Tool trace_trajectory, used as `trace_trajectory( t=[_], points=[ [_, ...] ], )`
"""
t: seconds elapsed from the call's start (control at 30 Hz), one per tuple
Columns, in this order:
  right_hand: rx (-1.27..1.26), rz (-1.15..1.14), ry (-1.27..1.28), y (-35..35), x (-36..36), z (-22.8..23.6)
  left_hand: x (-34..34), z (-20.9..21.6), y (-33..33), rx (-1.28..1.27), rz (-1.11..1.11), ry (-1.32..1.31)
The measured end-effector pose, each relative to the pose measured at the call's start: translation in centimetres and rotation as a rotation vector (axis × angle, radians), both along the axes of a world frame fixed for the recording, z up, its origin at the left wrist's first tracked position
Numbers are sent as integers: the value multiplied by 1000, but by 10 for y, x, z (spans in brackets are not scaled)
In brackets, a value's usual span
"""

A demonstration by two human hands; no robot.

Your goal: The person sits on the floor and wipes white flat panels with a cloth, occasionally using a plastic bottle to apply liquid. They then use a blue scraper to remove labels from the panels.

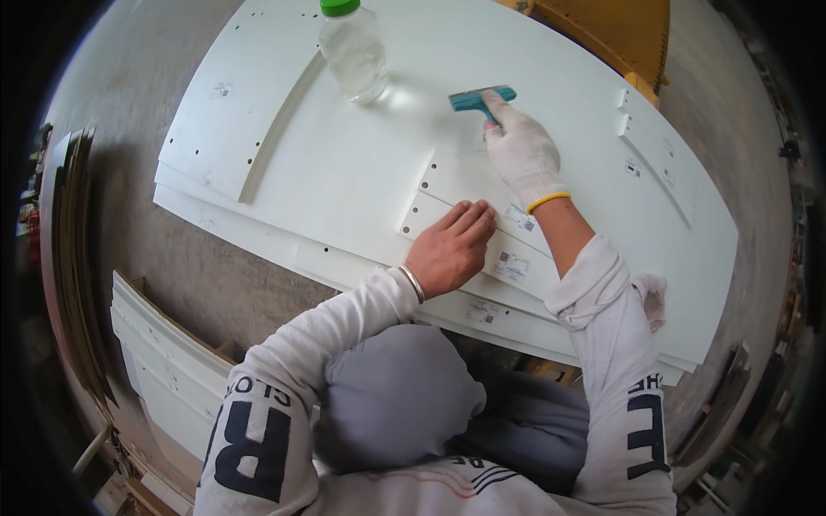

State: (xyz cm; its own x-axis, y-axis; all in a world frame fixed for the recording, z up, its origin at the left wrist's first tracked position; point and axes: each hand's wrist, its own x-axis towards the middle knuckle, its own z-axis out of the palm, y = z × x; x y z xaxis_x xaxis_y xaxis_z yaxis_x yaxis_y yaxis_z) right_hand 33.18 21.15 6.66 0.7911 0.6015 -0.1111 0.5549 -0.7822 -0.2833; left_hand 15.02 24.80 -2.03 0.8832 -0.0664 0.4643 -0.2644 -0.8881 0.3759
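My right hand (523, 150), in a white knit glove with a yellow cuff edge, grips the handle of a teal scraper (480, 98) with a wide flat head. The scraper is over a large white panel (344, 181); whether its blade touches the surface I cannot tell. Bare and palm down, my left hand (452, 247) rests on a narrow white board (538, 271) with holes near its end. The fingers lie stretched out and nothing is in them. Another white strip (469, 181) with holes and a printed label lies just beyond it.
A clear bottle (354, 56) with a green cap stands at the far left of the panel. A pinkish-grey cloth (651, 301) lies by my right forearm. Yellow equipment (615, 39) adjoins the far edge. Stacked boards (69, 258) lean at left, and white panels (163, 344) stand lower left.
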Motion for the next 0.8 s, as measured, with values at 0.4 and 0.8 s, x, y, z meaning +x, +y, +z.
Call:
trace_trajectory(
  t=[0.4,0.8],
  points=[
    [621,-476,607,-195,-22,2,51,24,57,-70,670,353],
    [836,-114,260,-246,-75,-63,148,52,130,-92,296,1265]
  ],
)
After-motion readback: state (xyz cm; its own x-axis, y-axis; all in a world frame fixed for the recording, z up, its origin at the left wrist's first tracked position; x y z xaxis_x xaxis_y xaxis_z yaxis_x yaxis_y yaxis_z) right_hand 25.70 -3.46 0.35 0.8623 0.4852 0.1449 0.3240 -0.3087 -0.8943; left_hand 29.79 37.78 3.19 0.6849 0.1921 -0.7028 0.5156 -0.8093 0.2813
